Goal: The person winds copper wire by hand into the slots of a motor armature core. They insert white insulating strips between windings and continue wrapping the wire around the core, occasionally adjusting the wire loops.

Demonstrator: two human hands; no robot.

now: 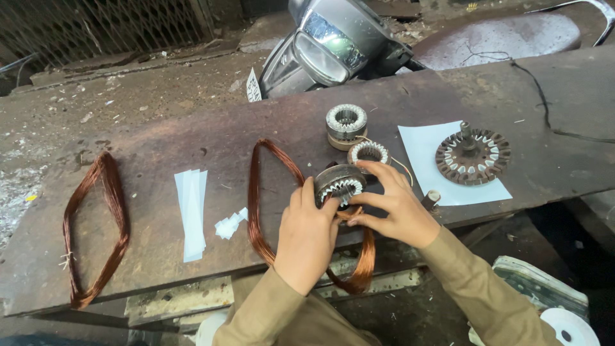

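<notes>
Both hands are on a round metal stator core (339,182) with white slot liners, tilted up at the front edge of a dark workbench (192,138). My left hand (307,234) grips its lower left side. My right hand (394,205) holds its right side, fingers pinching copper wire at the core's bottom. A long loop of copper wire (256,211) runs from the core across the bench and hangs over the edge below my hands.
Two more lined stator cores (346,123) (369,152) sit behind. A rusty rotor (473,156) lies on white paper (423,144). A second copper coil (96,230) lies at left, beside white insulation strips (191,211). A scooter (333,45) stands behind the bench.
</notes>
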